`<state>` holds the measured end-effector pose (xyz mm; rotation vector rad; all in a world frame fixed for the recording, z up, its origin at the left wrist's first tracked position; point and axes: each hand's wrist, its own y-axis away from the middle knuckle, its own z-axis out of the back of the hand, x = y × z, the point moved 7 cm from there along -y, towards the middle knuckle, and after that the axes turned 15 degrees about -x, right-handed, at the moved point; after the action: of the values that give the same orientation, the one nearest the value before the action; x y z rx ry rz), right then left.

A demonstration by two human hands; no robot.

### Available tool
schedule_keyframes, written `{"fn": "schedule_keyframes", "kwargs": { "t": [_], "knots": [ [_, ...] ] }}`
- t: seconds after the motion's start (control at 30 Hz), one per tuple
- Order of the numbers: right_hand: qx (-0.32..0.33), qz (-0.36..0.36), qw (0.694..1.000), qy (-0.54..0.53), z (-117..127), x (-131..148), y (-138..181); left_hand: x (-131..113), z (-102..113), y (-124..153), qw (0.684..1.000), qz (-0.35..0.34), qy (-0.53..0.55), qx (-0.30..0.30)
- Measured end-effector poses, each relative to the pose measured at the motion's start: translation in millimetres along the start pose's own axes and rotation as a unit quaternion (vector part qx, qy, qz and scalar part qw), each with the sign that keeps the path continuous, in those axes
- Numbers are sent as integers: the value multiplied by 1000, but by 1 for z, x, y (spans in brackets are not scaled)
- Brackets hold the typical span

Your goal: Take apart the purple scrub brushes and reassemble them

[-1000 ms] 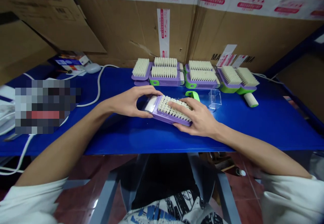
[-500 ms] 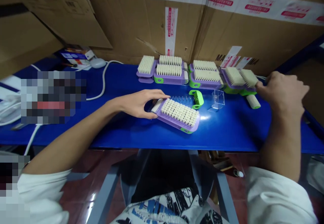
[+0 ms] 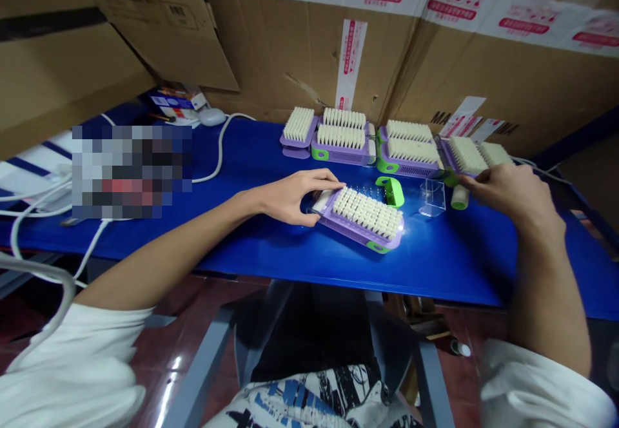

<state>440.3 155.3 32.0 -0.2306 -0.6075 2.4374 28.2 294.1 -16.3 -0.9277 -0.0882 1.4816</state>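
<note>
My left hand [image 3: 294, 199] grips the left end of a purple-and-green brush [image 3: 366, 214] between thumb and fingers. The brush lies tilted near the front of the table, cream bristles up, with a whitish part inside its clear end. At the right, my right hand [image 3: 507, 193] is closed, its fingertips at the top of a short white cylinder with a green end [image 3: 459, 198]. The hand partly covers the rightmost brush [image 3: 467, 155]. Between the hands are a green U-shaped piece [image 3: 393, 191] and a small clear plastic box [image 3: 432, 198]. Several tiny shiny pieces [image 3: 367, 191] lie behind the held brush.
More bristled brushes [image 3: 341, 138] [image 3: 411, 147] stand in a row along the back of the blue table [image 3: 251, 247]. Tall cardboard [image 3: 290, 41] walls the back. White cables [image 3: 220, 151] and a blurred-out area [image 3: 130, 173] are at left.
The view has swung left, so things sit further right in it. My right hand has moved left and lower, and the white cylinder has shifted left with it. My left hand keeps its grip.
</note>
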Motion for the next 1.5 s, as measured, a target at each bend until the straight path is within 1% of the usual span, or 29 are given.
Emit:
{"fn": "schedule_keyframes", "kwargs": {
  "t": [0.03, 0.1, 0.13, 0.17, 0.2, 0.23, 0.27, 0.3, 0.33, 0.37, 0.4, 0.43, 0.5, 0.57, 0.67, 0.73, 0.8, 0.87, 0.93, 1.0, 1.07, 1.17, 1.27, 1.37, 1.5],
  "knots": [
    [-9, -17, 1000, 20, 11, 9, 2, 1, 0, 0, 1000, 6, 1, 3],
    [-53, -38, 998, 16, 31, 25, 7, 2, 1, -1, 1000, 26, 7, 14],
    [-78, -35, 996, -10, 38, 33, 10, 3, 1, -1, 999, 36, 12, 19],
    [-106, -16, 993, -59, 44, 43, 14, 3, 2, -1, 999, 45, 17, 24],
    [-130, 24, 983, -127, 49, 55, 19, 4, 2, -2, 998, 52, 21, 27],
    [-144, 83, 964, -208, 54, 69, 27, 4, 2, -2, 998, 58, 22, 29],
    [-148, 156, 932, -291, 59, 85, 38, 4, 3, -2, 997, 62, 22, 29],
    [-141, 231, 893, -360, 65, 100, 51, 3, 4, -3, 997, 62, 22, 26],
    [-124, 297, 855, -406, 69, 115, 66, 1, 5, -4, 998, 57, 24, 20],
    [-107, 349, 826, -430, 72, 127, 81, -1, 8, -5, 998, 47, 28, 8],
    [-87, 385, 809, -436, 72, 138, 95, -5, 11, -7, 999, 32, 33, -10],
    [-68, 403, 803, -434, 72, 146, 106, -9, 15, -9, 999, 13, 39, -32],
    [-32, 401, 809, -428, 68, 156, 119, -17, 23, -12, 995, -22, 47, -82],
    [-5, 373, 819, -435, 64, 158, 123, -24, 27, -15, 991, -44, 50, -119],
    [36, 343, 824, -450, 59, 157, 123, -31, 22, -16, 988, -57, 59, -134],
    [40, 350, 819, -453, 59, 158, 124, -29, 17, -15, 987, -27, 79, -139],
    [7, 374, 813, -447, 62, 160, 127, -19, 13, -14, 979, 42, 123, -159],
    [-47, 405, 806, -429, 65, 163, 131, -9, 9, -11, 963, 108, 179, -173],
    [-90, 434, 800, -404, 66, 164, 135, -6, 5, -10, 952, 138, 214, -169],
    [-117, 451, 795, -388, 64, 164, 138, -9, 2, -11, 954, 149, 211, -155],
    [-129, 456, 793, -383, 63, 164, 139, -14, 1, -11, 958, 155, 189, -151],
    [-147, 463, 788, -377, 64, 165, 141, -21, -1, -13, 959, 158, 170, -165],
    [-173, 481, 779, -363, 67, 168, 144, -23, -4, -14, 955, 158, 166, -185],
    [-184, 495, 771, -355, 70, 170, 147, -17, -9, -14, 948, 163, 200, -185],
    [-175, 499, 769, -359, 71, 172, 148, -10, -17, -15, 937, 168, 260, -159]
  ]
}}
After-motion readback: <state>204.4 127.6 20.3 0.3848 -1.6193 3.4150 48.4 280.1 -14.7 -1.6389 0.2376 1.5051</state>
